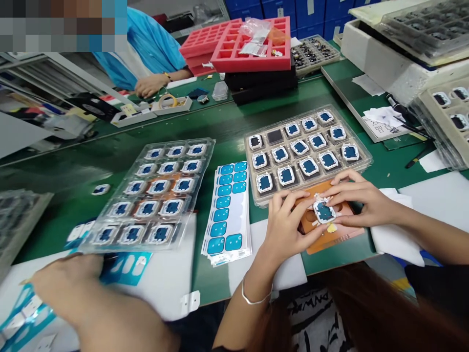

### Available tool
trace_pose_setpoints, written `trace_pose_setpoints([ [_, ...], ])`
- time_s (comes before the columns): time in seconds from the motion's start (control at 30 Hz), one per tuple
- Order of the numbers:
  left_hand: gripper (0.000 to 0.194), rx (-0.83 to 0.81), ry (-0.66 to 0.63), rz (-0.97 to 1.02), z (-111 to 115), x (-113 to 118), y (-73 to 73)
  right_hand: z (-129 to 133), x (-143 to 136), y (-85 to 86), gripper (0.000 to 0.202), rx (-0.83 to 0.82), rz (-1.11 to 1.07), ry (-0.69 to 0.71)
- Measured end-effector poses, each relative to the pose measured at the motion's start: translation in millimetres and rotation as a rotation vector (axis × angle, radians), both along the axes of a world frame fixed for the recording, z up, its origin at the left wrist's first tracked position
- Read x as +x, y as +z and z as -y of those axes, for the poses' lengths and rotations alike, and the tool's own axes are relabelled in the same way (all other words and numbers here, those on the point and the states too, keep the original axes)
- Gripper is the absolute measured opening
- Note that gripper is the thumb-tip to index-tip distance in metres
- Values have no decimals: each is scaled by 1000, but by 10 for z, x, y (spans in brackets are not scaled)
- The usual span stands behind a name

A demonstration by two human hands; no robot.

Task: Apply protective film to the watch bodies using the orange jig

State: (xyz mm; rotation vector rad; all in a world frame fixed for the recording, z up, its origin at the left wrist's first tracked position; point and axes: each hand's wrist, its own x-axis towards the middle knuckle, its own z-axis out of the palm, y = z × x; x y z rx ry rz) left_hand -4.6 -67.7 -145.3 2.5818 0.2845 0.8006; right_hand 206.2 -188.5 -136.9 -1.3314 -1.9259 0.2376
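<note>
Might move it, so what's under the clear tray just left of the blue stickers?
From beneath the tray, white sheeting and blue film stick out; something orange shows through. Its parts hide the rest.

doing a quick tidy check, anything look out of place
Yes: one loose white-framed part lies on the green bench, picture-left of the clear tray. It looks odd because similar parts sit in the tray's compartments.

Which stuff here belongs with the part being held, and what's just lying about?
Likely in the job:
part, held at the orange plate
tray of similar parts, just behind
sheets with blue stickers, some spots bare

Seemingly just lying about:
pink trays, stacked
plastic bag, on top of them
blue crates, at the back
</note>
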Motion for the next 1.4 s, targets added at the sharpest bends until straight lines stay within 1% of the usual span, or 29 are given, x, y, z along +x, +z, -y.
trace_pose_setpoints([
  [0.1, 39, -30, -8, -10, 17, 8, -20, 0, -10, -24, 20, 9, 36, -12],
  [0.23, 40, -192, -25, 1, 20, -5, -9, -4, -39, -36, 26, 54, 26, -42],
  [0.33, 51, -268, -114, 3, 14, -29, 16, -9, -71, -50, 34, 97, 58, -69],
  [0.43, 68, -243, -203, -66, 25, -38, 10, -16, -93, -83, 41, 127, 57, -86],
  [0.5, 81, -210, -212, -120, 37, -29, -19, -21, -90, -111, 45, 123, -51, -71],
  [0.57, 91, -176, -199, -138, 45, -15, -51, -26, -70, -135, 49, 93, -238, -45],
  [0.6, 92, -152, -193, -137, 44, -8, -64, -28, -56, -143, 50, 64, -344, -41],
  [0.67, 88, -89, -201, -128, 37, 2, -71, -34, -25, -148, 52, -15, -534, -53],
  [0.77, 73, -7, -237, -127, 25, 7, -45, -65, 23, -131, 55, -105, -736, -81],
  [0.87, 51, 63, -244, -131, 28, 6, -18, -180, 108, -77, 56, -65, -809, -105],
  [0.9, 45, 92, -242, -126, 31, 7, -16, -251, 149, -46, 56, -43, -785, -110],
  [0.97, 40, 149, -234, -101, 34, 8, -22, -458, 241, 44, 55, -10, -637, -122],
  [1.03, 40, 187, -218, -67, 32, 12, -36, -749, 314, 169, 52, 9, -382, -152],
  [1.1, 40, 207, -206, -47, 23, 17, -50, -1094, 334, 312, 49, -8, -73, -216],
  [1.2, 46, 218, -207, -41, 3, 25, -62, -1605, 265, 492, 48, -147, 368, -314],
  [1.27, 50, 220, -227, -32, -11, 31, -67, -1881, 200, 558, 48, -221, 512, -338],
  [1.3, 50, 218, -236, -31, -17, 33, -70, -1991, 174, 576, 48, -247, 546, -342],
  [1.4, 48, 209, -246, -59, -25, 40, -76, -2208, 119, 606, 39, -314, 610, -348],
])
